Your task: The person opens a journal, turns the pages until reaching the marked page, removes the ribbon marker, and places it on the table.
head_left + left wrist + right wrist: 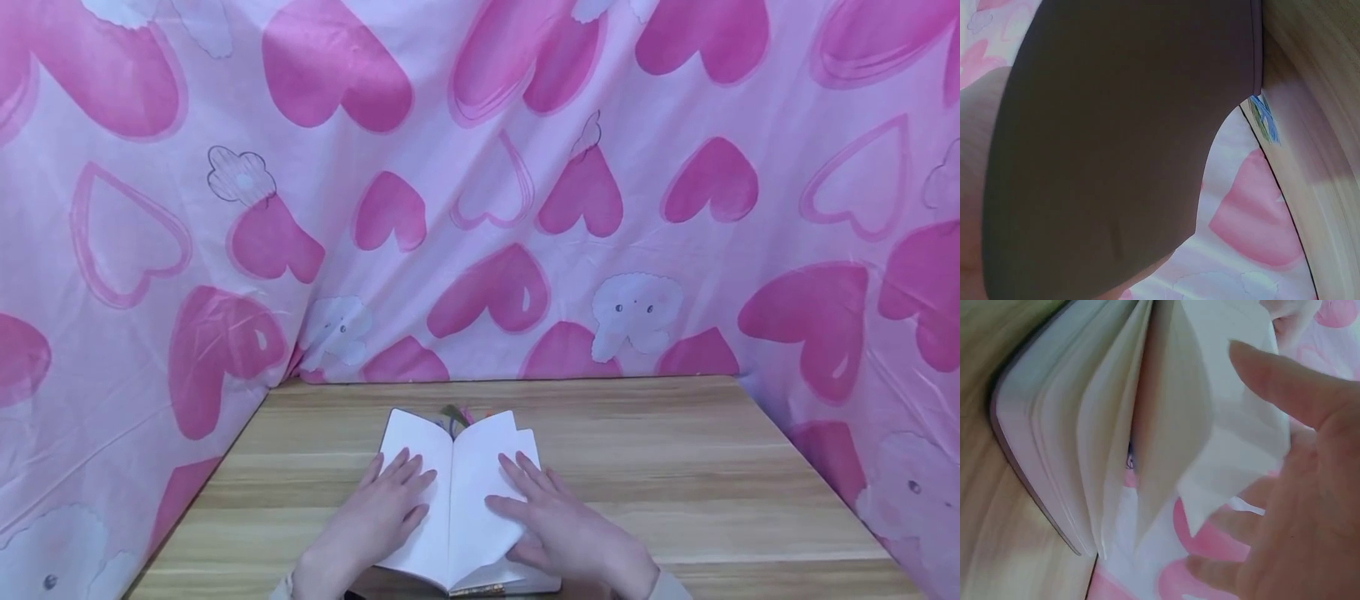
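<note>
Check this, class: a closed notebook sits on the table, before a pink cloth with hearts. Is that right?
No: the notebook is open, not closed, as the head view shows. It does sit on the table, before the pink cloth with hearts.

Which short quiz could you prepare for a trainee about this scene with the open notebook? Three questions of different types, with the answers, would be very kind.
1. True or false: the facing pages of the notebook on the wooden table are covered with printed text.

2. Multiple choice: what shows at the far edge of the notebook in the head view?
a) a pair of scissors
b) coloured strands
c) a cup

3. Short answer: which of the person's hands lies on the left page?

Key: 1. False; the parts that show look blank. 2. b. 3. The left hand.
</note>
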Tool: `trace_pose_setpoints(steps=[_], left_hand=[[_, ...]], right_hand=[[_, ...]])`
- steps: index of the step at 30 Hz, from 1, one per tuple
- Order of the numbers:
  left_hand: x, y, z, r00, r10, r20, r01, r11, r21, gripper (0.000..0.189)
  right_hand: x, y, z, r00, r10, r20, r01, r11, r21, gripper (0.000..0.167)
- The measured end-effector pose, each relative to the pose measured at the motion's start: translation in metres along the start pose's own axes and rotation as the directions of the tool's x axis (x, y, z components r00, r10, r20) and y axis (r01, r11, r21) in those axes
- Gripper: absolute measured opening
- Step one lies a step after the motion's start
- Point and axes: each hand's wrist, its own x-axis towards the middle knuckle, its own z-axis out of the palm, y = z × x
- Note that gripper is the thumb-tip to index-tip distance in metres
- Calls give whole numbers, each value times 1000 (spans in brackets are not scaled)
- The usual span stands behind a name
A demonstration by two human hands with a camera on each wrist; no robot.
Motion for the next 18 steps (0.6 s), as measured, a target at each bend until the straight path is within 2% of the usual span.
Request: trace_pose_setpoints(steps=[6,10,14,18], left_hand=[[2,-2,0,1000,18,-21,-18,1000,9,38],[1,-5,-1,999,28,-32,-28,1000,8,38],[-1,-9,-2,999,23,-45,-23,1000,-4,38],[-1,-14,-4,1000,12,-29,-13,998,-54,23]], right_hand=[[9,-6,8,991,45,-126,-37,998,59,57],[13,-14,14,980,109,-164,-85,986,145,67],[15,-24,19,969,157,-193,-104,960,258,77],[21,-34,22,969,185,-165,-111,918,380,85]])
